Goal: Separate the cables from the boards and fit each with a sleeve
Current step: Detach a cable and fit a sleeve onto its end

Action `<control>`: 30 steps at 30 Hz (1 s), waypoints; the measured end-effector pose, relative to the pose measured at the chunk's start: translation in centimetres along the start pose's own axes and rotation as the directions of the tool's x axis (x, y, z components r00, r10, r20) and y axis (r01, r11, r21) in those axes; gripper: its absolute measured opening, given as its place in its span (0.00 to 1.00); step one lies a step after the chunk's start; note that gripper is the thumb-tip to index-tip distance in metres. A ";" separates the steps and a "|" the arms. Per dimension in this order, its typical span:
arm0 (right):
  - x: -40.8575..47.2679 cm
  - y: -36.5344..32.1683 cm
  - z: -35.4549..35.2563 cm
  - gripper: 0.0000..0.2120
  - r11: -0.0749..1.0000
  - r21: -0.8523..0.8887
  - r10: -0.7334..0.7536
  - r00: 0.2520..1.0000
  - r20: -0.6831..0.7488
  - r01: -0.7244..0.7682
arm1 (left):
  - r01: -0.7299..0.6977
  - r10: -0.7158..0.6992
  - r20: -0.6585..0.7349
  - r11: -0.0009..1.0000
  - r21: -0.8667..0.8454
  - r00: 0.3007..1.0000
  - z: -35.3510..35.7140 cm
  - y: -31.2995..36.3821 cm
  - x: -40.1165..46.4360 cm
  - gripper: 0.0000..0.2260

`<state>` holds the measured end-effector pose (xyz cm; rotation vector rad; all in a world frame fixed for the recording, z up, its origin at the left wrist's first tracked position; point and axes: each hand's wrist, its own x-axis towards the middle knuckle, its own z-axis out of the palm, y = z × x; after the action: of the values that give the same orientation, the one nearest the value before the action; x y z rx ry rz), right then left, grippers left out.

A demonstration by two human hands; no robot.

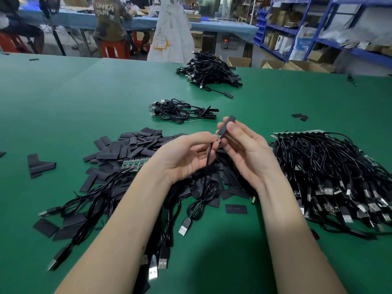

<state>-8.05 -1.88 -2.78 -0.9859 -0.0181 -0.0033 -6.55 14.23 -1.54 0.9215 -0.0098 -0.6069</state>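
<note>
A: Your left grip (186, 154) pinches the cable (209, 160) just under its top end, thumb and forefinger pressed together on it, the other fingers curled loosely below.

B: And your right grip (246, 149)?

A: It pinches the sleeve (226, 126) between thumb and fingertips. The sleeve stands tilted, its lower mouth meeting the small green board tip (218, 136) at the end of the cable. I cannot tell how far the tip is inside.

B: Where does the cable run?

A: Down from your left fingers between your wrists, into a loop, and it ends in a USB plug (184, 227) lying on the green counter (84, 98).

B: What lies under your hands?

A: A heap of flat black sleeves (135, 143), spread from left of your left hand to beneath both palms. A green board strip (134, 165) rests on that heap just beside your left wrist, with several cables (89, 204) still joined to it, trailing toward you, plugs at the near edge.

B: To your right?

A: A large pile of cables (331, 172), plugs fanned toward you, with a pale strip showing at its far edge.

B: Farther off?

A: A small bundle of cables (180, 111) with sleeves on their ends lies beyond your hands, and a bigger heap (210, 70) of the same sits near the far edge. Two loose sleeves (300, 117) lie apart at right, a few more (40, 165) at left.
</note>
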 end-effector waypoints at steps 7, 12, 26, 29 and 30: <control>0.2 0.3 0.4 0.04 0.998 0.051 -0.024 0.990 -0.139 0.031 | -0.201 0.209 0.009 0.926 0.321 0.978 -0.2 -0.2 0.4 0.05; 0.2 0.4 0.2 0.03 0.998 0.061 0.000 0.982 -0.187 0.011 | -0.305 0.364 -0.023 0.811 0.499 0.931 -0.2 -0.6 0.4 0.04; 0.5 0.7 0.2 0.03 0.998 0.070 0.012 0.976 -0.217 0.003 | -0.414 0.551 0.090 0.500 0.761 0.829 -0.4 -0.8 0.6 0.05; 0.4 0.8 0.3 0.02 0.997 0.073 0.021 0.976 -0.215 -0.005 | -0.416 0.604 0.123 0.374 0.829 0.787 -0.4 -0.8 0.4 0.04; 0.4 0.8 0.3 0.02 0.998 0.070 0.023 0.976 -0.216 -0.008 | -0.418 0.615 0.134 0.346 0.840 0.777 -0.3 -0.8 0.4 0.04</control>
<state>-7.64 -1.17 -3.24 -0.9127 0.1886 -0.0949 -6.55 13.95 -2.43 1.8484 -0.4490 0.1948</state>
